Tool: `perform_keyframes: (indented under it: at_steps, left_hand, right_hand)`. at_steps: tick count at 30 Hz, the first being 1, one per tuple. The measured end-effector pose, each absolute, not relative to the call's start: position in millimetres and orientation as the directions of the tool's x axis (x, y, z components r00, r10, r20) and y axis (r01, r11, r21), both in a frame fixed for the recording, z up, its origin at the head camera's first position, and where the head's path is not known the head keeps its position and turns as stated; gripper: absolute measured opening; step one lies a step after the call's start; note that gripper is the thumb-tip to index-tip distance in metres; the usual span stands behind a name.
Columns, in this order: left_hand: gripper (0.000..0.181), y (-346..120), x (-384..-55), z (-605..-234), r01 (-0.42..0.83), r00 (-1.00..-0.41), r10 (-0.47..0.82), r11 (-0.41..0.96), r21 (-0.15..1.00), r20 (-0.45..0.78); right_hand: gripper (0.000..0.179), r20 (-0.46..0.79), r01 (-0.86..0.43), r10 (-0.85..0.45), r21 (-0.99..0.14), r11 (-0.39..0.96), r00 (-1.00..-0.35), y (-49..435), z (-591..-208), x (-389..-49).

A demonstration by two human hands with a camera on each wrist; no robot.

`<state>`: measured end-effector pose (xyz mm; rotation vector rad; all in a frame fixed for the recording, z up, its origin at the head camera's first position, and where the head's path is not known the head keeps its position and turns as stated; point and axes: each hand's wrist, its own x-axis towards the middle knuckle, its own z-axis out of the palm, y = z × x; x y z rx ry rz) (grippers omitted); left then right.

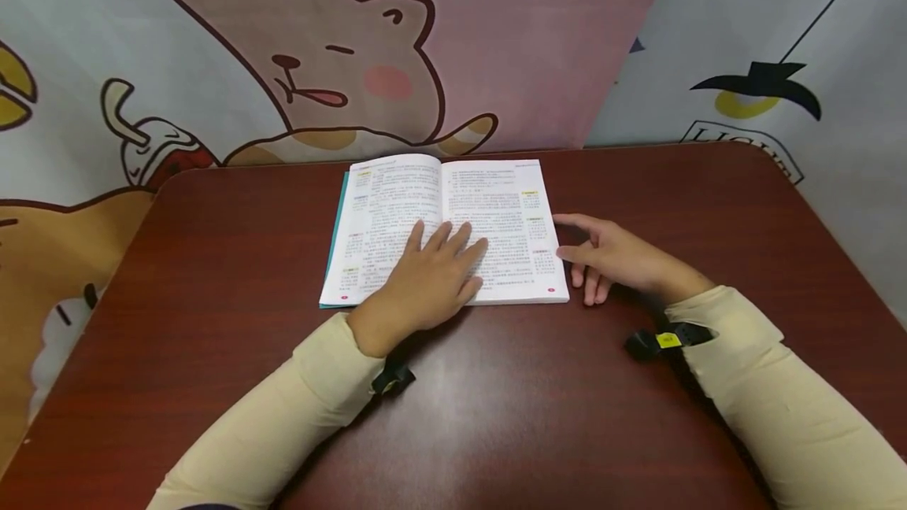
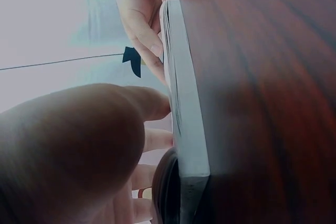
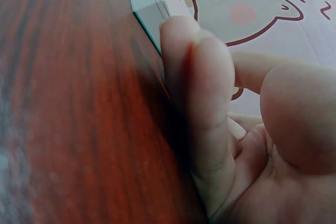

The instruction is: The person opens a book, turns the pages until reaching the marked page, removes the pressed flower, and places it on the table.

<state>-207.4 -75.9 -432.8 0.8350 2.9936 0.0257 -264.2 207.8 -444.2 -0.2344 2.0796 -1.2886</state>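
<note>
An open book (image 1: pixel 489 203) with printed pages and a teal cover edge lies on the dark red-brown table. My left hand (image 1: pixel 432 278) rests across its lower middle, fingers spread over both pages near the spine. In the left wrist view, the left thumb (image 2: pixel 149 103) lies at the top edge of the thick page block (image 2: pixel 186 93). At the right side edge of the book is my right hand (image 1: pixel 605 254). Its thumb and index finger are apart, with their tips at the page edge, and the other fingers bend loosely down beside the book.
The table (image 1: pixel 496 415) reaches back to a wall covering (image 1: pixel 538 38) with cartoon pictures, close behind the book. Black wrist cameras are strapped at both cuffs, the right one (image 1: pixel 641 345) just above the tabletop.
</note>
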Motion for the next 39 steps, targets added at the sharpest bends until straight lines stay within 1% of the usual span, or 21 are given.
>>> perform_keyframes:
  at_steps: [23,33,36,39]
  left_hand:
    - [0.052,-75.4,-207.8,-436.3,0.520,-0.854,0.520,0.854,0.033,-0.022]
    - [0.052,-74.5,-208.3,-436.3,0.514,-0.856,0.516,0.856,0.057,-0.040]
    - [0.054,-74.4,-207.7,-436.2,0.522,-0.851,0.523,0.852,0.050,-0.036]
    - [0.061,-74.4,-207.2,-436.5,0.537,-0.842,0.538,0.843,0.034,-0.036]
  right_hand:
    - [0.066,-0.450,0.189,-0.464,-0.842,0.505,-0.763,207.6,-443.7,-264.4]
    - [0.066,-0.442,0.193,-0.483,-0.855,0.481,-0.756,208.6,-444.9,-264.8]
    - [0.065,-0.440,0.198,-0.490,-0.861,0.469,-0.753,208.8,-445.3,-265.0]
    - [0.066,-0.439,0.199,-0.490,-0.862,0.467,-0.753,208.8,-445.4,-265.0]
